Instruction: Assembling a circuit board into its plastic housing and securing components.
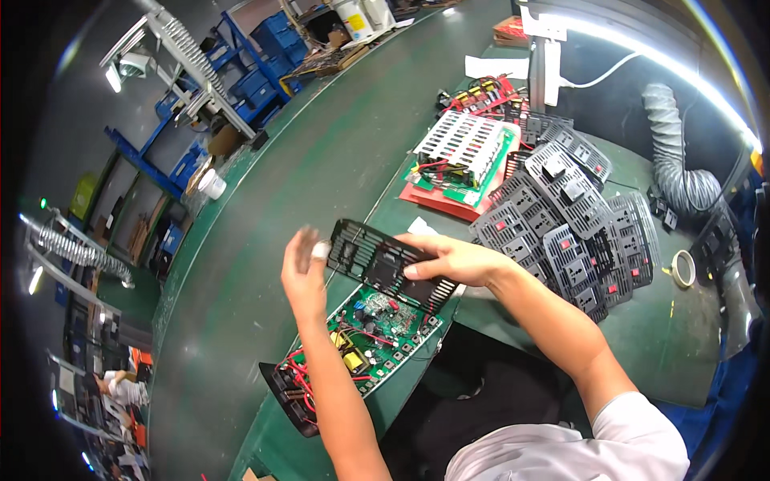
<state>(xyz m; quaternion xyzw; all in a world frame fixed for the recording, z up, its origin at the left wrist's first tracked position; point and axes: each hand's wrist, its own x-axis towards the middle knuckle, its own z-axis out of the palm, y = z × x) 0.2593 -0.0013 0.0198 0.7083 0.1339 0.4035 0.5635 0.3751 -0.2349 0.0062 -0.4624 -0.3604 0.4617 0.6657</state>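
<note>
A black slotted end panel (386, 268) is held tilted above a green circuit board (393, 313). My right hand (457, 260) grips the panel's right part, the thumb lying on its face. Close beside the panel's left end is my left hand (305, 280), with nothing visible in it. Its raised fingers are blurred by motion but look apart, and one digit wears a white cover. Beneath, the board carries yellow transformers (350, 357) and red wires (298, 377). A black end plate (289, 401) stands at the board's near left end; my left forearm hides part of the board.
To the right lies a pile of black slotted socket panels (569, 232) with red switches. Behind it, a white perforated housing (461, 148) sits on a green board over a red base. A tape roll (683, 268) and flexible grey duct (674, 152) are at far right.
</note>
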